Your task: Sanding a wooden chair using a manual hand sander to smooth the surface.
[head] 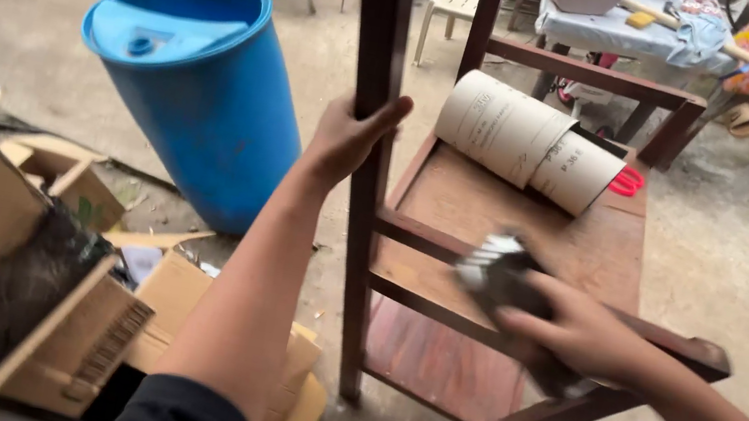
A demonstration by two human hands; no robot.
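Left hand (346, 140) clenched on the wooden chair (512, 234) post — at eleven o'clock. Right hand (577, 331) grasping a blurred sanding pad (497, 267) against the rail.

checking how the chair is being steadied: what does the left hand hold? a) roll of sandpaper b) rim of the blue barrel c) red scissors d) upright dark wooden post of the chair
d: the left hand is wrapped in a grip round the upright dark wooden post, apart from the blue barrel and the sandpaper roll.
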